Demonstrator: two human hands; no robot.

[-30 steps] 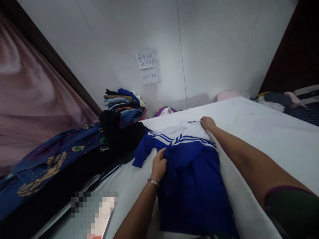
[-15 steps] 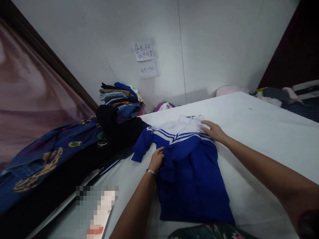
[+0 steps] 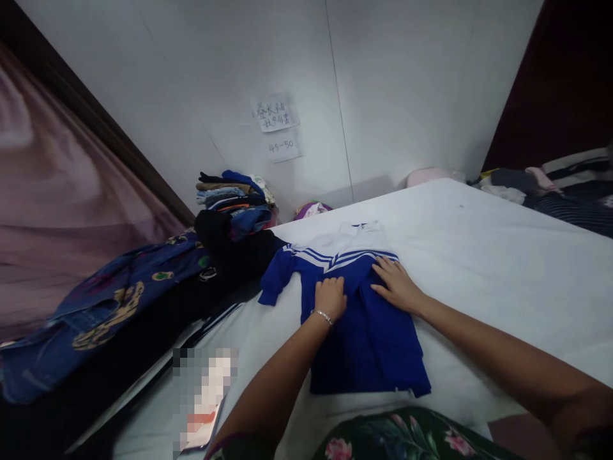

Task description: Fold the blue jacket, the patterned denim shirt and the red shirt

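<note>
A blue and white jacket (image 3: 354, 364) with white stripes across the chest lies spread on the white-covered surface. Its collar points away from me, and one sleeve (image 3: 278, 276) sticks out to the left. The sleeve on the right side is folded in over the body. My left hand (image 3: 331, 297), with a bracelet on its wrist, has its fingers curled in on the blue cloth at the middle of the jacket. Flat on the right side, just below the stripes, rests my right hand (image 3: 398, 286), fingers spread.
To the left lie dark clothes and a patterned denim garment (image 3: 143, 287). Folded clothes are stacked (image 3: 234, 198) by the wall, under paper notes (image 3: 278, 121). A phone (image 3: 204, 425), partly pixelated, lies at the front left. More clothes (image 3: 550, 188) sit at the right.
My left hand has moved right from the jacket's left edge onto its middle, its fingers now curled. My right hand has come down from the white shoulder onto the blue part. The sleeve cloth lies smoother.
</note>
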